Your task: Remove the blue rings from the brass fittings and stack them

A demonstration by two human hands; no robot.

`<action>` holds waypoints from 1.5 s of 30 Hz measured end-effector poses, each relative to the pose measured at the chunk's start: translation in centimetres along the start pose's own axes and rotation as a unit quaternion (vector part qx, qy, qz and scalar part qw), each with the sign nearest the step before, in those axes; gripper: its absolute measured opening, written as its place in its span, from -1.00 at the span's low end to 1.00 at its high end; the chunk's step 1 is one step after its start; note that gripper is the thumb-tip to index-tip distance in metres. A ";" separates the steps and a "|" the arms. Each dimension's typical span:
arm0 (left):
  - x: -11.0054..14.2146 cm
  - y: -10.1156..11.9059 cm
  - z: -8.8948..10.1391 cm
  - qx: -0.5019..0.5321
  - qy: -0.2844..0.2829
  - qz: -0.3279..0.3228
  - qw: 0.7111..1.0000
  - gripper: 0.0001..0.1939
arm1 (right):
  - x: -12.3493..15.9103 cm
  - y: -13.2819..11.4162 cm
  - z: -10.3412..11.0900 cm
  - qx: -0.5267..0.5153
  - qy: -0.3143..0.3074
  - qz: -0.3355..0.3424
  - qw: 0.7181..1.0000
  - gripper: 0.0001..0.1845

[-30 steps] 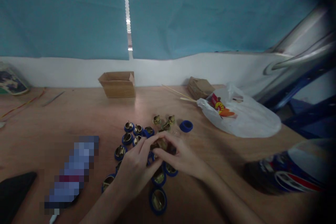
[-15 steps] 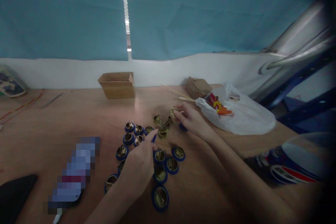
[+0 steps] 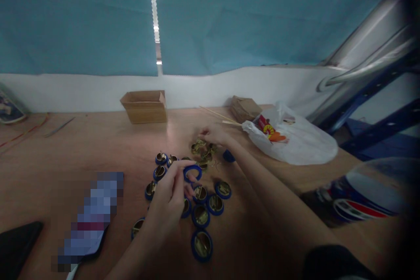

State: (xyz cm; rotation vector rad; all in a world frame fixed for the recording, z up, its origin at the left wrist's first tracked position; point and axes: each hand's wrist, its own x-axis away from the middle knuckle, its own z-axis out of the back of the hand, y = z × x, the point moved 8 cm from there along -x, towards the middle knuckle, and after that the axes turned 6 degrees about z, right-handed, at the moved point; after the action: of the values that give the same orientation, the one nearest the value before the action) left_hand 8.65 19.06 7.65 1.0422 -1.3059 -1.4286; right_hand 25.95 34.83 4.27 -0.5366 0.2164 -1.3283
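Note:
My left hand (image 3: 169,192) pinches a blue plastic ring (image 3: 192,167) between thumb and fingers, tilted so its opening shows. Around and under that hand lie several blue-rimmed badges with gold pin backs (image 3: 201,215), pin side up. Farther out, my right hand (image 3: 215,135) has its fingertips closed at a gold metal pin back (image 3: 200,142); its edge is partly blurred. Loose gold pin backs (image 3: 207,156) sit in a small cluster just below those fingers. Beneath the right wrist is a blue piece (image 3: 229,155).
An open cardboard box (image 3: 146,109) stands by the wall. A brown paper packet (image 3: 244,108), thin sticks (image 3: 218,114) and a white plastic bag (image 3: 305,142) are at the back right. A Pepsi cup (image 3: 357,197) lies right; a blurred-out phone (image 3: 93,218) lies left.
My right hand has moved left with the gold pin back, over the loose cluster. My left hand has turned and drawn slightly left, so the blue ring's opening now shows.

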 end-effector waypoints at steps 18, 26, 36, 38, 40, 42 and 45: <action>-0.7 -3.5 0.6 0.268 0.021 0.176 0.947 -0.69 | 10.3 -9.2 1.9 0.013 0.103 0.188 0.977 -0.71; -0.8 -4.2 -0.3 0.302 -0.029 0.197 0.932 -0.62 | 14.9 -11.7 -0.6 0.038 0.072 0.290 0.954 -0.68; -0.7 -4.2 -0.5 0.264 -0.027 0.209 0.941 -0.56 | 16.1 -11.4 -1.2 0.092 0.095 0.304 0.944 -0.63; -0.9 -3.8 0.3 0.200 0.008 0.173 0.964 -0.62 | 15.6 -9.9 -0.3 0.096 0.124 0.279 0.948 -0.60; -1.0 -3.1 0.9 0.097 0.035 0.118 0.988 -0.73 | 14.7 -7.6 1.3 0.105 0.163 0.246 0.950 -0.57; -0.8 -2.0 1.1 -0.049 0.057 0.043 0.996 -0.82 | 13.9 -4.8 3.2 0.104 0.207 0.207 0.950 -0.59; -0.2 -0.5 0.7 -0.225 0.081 -0.071 0.968 -0.87 | 13.3 -1.1 5.0 0.103 0.251 0.159 0.949 -0.64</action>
State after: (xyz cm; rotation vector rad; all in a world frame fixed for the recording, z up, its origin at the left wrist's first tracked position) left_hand 7.95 19.47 7.20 0.9303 -0.7499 -1.6123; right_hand 30.41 23.20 11.14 0.0263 0.5529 -1.1321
